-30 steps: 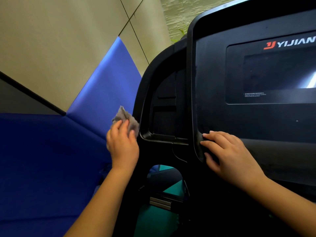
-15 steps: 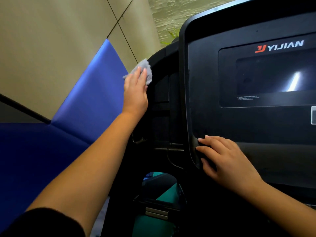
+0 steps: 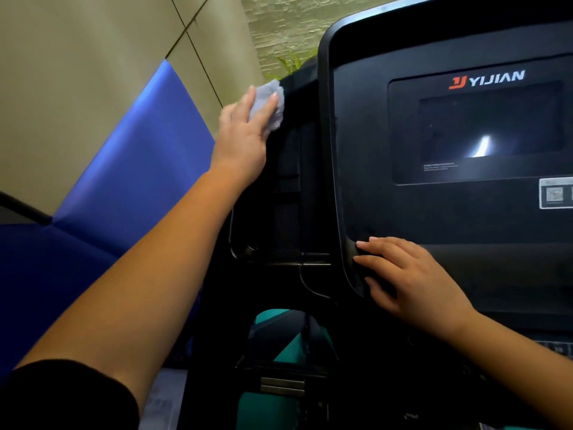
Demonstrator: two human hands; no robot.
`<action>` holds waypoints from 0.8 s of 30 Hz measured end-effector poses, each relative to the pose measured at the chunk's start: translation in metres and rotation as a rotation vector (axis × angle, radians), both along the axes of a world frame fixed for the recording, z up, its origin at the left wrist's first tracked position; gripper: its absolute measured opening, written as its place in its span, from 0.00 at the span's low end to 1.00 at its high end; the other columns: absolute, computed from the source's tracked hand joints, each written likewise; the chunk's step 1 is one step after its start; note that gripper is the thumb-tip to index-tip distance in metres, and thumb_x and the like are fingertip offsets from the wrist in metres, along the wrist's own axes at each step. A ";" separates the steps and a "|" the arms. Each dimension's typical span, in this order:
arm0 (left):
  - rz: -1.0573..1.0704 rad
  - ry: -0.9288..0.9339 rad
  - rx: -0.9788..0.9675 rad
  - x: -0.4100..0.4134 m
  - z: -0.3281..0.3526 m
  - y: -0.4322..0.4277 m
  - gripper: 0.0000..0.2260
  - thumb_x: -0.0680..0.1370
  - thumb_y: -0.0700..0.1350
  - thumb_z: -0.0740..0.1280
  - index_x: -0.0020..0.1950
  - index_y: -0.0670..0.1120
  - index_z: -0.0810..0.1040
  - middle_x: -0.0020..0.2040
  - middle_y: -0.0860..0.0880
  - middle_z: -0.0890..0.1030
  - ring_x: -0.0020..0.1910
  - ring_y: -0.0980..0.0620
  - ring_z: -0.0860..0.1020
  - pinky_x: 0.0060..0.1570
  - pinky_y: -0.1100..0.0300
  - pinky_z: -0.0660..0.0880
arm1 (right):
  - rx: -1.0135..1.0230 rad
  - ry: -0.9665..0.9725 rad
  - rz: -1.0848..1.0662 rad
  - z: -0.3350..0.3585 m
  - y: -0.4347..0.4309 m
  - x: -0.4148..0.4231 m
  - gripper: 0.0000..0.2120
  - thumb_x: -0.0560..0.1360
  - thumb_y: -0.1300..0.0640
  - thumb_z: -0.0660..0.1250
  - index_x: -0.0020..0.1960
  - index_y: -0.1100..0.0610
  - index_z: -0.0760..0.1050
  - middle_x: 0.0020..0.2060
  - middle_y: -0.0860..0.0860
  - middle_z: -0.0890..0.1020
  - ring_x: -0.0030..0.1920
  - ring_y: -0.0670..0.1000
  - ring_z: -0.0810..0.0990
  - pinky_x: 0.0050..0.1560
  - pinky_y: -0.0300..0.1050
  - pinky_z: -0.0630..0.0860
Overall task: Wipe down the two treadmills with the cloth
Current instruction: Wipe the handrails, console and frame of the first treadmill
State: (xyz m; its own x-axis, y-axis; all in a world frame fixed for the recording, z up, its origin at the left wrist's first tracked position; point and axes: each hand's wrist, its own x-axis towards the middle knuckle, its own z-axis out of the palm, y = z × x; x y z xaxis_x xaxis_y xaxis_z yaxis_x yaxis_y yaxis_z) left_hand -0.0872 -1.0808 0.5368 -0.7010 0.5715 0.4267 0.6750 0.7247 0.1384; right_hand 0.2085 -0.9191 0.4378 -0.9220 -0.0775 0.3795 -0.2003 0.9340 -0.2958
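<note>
Beside the blue wall padding (image 3: 130,181), the person's left hand (image 3: 242,135) has swept in one second from the bottom of the treadmill's outer side frame (image 3: 248,218) to near its top. It presses the grey cloth (image 3: 268,100) against the black edge with fingers laid flat and spread, not curled round it. That upward pass suggests the left flank of this machine is nearly covered, while the console face (image 3: 372,181) looks dusty and not yet wiped. Just right of the cloth, a recessed side pocket (image 3: 288,187) sits in shadow; whether it holds anything cannot be made out. The right hand (image 3: 415,280) has stayed on the console's lower left corner, fingers straight, holding nothing, below the dark screen (image 3: 490,125).
</note>
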 end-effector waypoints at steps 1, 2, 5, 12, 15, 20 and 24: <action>0.043 -0.038 0.024 0.004 -0.007 -0.013 0.22 0.81 0.43 0.58 0.75 0.54 0.62 0.77 0.44 0.59 0.67 0.37 0.63 0.68 0.51 0.59 | 0.005 0.002 -0.001 0.000 0.000 0.000 0.16 0.74 0.52 0.64 0.59 0.55 0.80 0.62 0.50 0.78 0.63 0.53 0.76 0.61 0.52 0.74; 0.076 -0.076 0.040 0.010 -0.014 -0.029 0.22 0.81 0.43 0.58 0.75 0.54 0.62 0.76 0.44 0.60 0.65 0.36 0.65 0.67 0.51 0.60 | 0.005 0.002 -0.004 0.000 0.000 -0.001 0.15 0.74 0.52 0.64 0.59 0.55 0.80 0.62 0.50 0.79 0.63 0.53 0.76 0.61 0.52 0.74; 0.122 -0.195 0.059 0.040 -0.041 -0.081 0.23 0.80 0.44 0.59 0.75 0.54 0.62 0.71 0.41 0.67 0.60 0.33 0.71 0.61 0.46 0.68 | -0.003 0.013 -0.010 0.001 -0.001 -0.001 0.15 0.73 0.54 0.66 0.58 0.56 0.80 0.61 0.50 0.79 0.62 0.53 0.76 0.62 0.51 0.73; 0.258 -0.423 0.133 0.179 -0.096 -0.172 0.24 0.79 0.40 0.61 0.74 0.55 0.65 0.67 0.44 0.71 0.61 0.42 0.73 0.61 0.51 0.70 | 0.025 0.064 -0.022 0.007 -0.005 0.000 0.15 0.74 0.53 0.63 0.57 0.58 0.80 0.58 0.54 0.80 0.58 0.56 0.77 0.64 0.43 0.67; 0.305 -0.486 0.128 0.230 -0.111 -0.210 0.22 0.80 0.41 0.60 0.72 0.56 0.67 0.67 0.46 0.71 0.63 0.42 0.72 0.64 0.49 0.69 | 0.020 0.072 -0.089 -0.007 -0.012 0.008 0.16 0.75 0.56 0.62 0.59 0.60 0.79 0.61 0.57 0.79 0.58 0.61 0.78 0.62 0.55 0.73; 0.385 -0.513 0.089 0.327 -0.117 -0.258 0.21 0.81 0.43 0.59 0.73 0.57 0.66 0.67 0.47 0.70 0.62 0.43 0.71 0.64 0.50 0.69 | 0.065 0.042 -0.173 -0.028 -0.027 0.048 0.24 0.74 0.52 0.56 0.65 0.60 0.75 0.66 0.62 0.74 0.64 0.65 0.73 0.65 0.60 0.69; 0.438 -0.503 0.034 0.395 -0.118 -0.291 0.22 0.81 0.43 0.59 0.74 0.59 0.63 0.67 0.47 0.70 0.60 0.41 0.71 0.63 0.50 0.68 | 0.042 -0.085 -0.238 -0.028 -0.042 0.077 0.25 0.74 0.53 0.62 0.69 0.59 0.70 0.71 0.62 0.68 0.71 0.65 0.64 0.70 0.62 0.61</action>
